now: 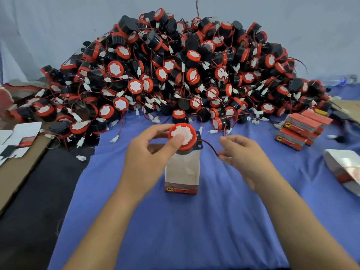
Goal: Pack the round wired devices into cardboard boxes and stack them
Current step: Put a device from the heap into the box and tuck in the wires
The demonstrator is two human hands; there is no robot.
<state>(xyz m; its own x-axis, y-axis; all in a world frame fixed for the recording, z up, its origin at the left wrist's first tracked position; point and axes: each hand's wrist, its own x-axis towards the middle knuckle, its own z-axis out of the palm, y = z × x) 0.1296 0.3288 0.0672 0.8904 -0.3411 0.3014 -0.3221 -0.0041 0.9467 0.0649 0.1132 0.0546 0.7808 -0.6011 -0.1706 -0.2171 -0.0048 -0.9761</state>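
Note:
A round device (185, 135) with a red rim, white face and black body sits in the top opening of a small cardboard box (182, 172) standing on the blue cloth. My left hand (150, 152) grips the device, thumb on its white face and fingers behind the rim. My right hand (241, 154) pinches the device's red and black wire (209, 146) to the right of the box. A large heap of the same devices (175, 71) rises behind. Packed boxes (303, 127) are stacked at the right.
Flat unfolded box blanks (19, 137) lie at the left on brown cardboard (17, 172). A white bag (344, 168) lies at the right edge. Loose white connectors (115, 139) and wires are scattered along the heap's front. Blue cloth (194, 230) covers the near table.

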